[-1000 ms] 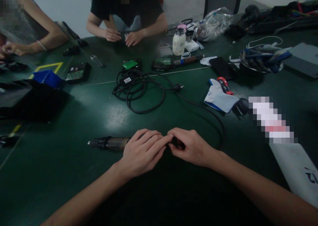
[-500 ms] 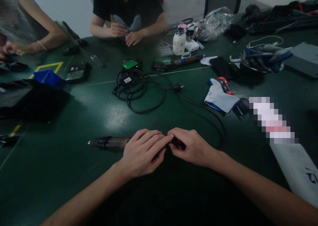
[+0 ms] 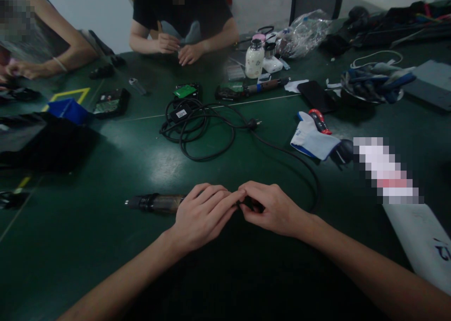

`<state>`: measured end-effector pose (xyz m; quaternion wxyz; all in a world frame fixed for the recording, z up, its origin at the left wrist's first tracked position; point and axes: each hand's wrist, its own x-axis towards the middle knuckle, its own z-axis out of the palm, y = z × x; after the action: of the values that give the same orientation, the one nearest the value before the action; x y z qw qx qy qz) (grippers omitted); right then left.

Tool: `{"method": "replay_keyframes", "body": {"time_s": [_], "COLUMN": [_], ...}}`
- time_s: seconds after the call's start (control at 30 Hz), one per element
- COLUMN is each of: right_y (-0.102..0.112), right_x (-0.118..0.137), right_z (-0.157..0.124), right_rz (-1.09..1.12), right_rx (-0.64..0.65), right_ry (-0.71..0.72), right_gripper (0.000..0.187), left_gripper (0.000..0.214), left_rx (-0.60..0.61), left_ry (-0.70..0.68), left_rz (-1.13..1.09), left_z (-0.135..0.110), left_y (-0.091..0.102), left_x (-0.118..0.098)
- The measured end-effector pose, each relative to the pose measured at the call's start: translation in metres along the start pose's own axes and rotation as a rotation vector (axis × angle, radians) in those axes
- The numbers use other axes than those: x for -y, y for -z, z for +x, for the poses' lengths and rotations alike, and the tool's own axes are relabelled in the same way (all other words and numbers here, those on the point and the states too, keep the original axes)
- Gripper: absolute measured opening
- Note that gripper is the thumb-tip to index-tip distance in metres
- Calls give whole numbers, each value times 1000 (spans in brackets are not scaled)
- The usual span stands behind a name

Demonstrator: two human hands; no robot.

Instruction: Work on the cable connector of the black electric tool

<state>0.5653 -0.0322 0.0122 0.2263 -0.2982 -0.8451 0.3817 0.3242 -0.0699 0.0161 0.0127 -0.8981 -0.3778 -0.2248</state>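
Observation:
A dark tubular tool (image 3: 167, 203) with a brownish middle and small metal prongs at its left end lies on the green table in front of me. My left hand (image 3: 204, 213) is wrapped over its right part, palm down, and its index finger reaches across to the other hand's fingertips. My right hand (image 3: 269, 206) is closed in a pinch at the tool's right end. Something dark shows between its fingers, mostly hidden. A black power cord (image 3: 315, 184) curves down behind my right wrist; where it ends is out of sight.
Beyond my hands lies the coiled cord with its plug (image 3: 252, 123). To the right are a white-and-blue glove (image 3: 312, 135), a red-black handle (image 3: 320, 121) and a long white package (image 3: 419, 236). A black bag (image 3: 45, 142) is left. Two people sit across the table.
My left thumb has drawn in slightly against the fingers. Both hands otherwise keep their places, and the tool has not visibly moved.

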Motion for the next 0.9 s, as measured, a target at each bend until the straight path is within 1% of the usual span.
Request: {"method": "replay_keyframes", "body": {"time_s": [0.2, 0.4, 0.57, 0.73, 0.9], "right_y": [-2, -2, -1, -2, -2], "right_x": [-1, -2, -2, -2, -2], "right_z": [-1, -1, 0, -1, -1], "right_rz": [10, 2, -3, -2, 0], "right_rx": [-12, -7, -19, -4, -8], "right_ry": [-5, 5, 11, -3, -7], "right_gripper": [14, 13, 15, 13, 14], "left_gripper": [51, 48, 51, 49, 52], "left_rx": [0, -3, -9, -8, -4], "left_ry": [-13, 10, -19, 9, -20], "left_rz": [-49, 13, -45, 19, -32], "left_z": [0, 0, 0, -1, -1], "left_y": [-2, -2, 0, -2, -1], "left_x": [0, 0, 0, 0, -1]}}
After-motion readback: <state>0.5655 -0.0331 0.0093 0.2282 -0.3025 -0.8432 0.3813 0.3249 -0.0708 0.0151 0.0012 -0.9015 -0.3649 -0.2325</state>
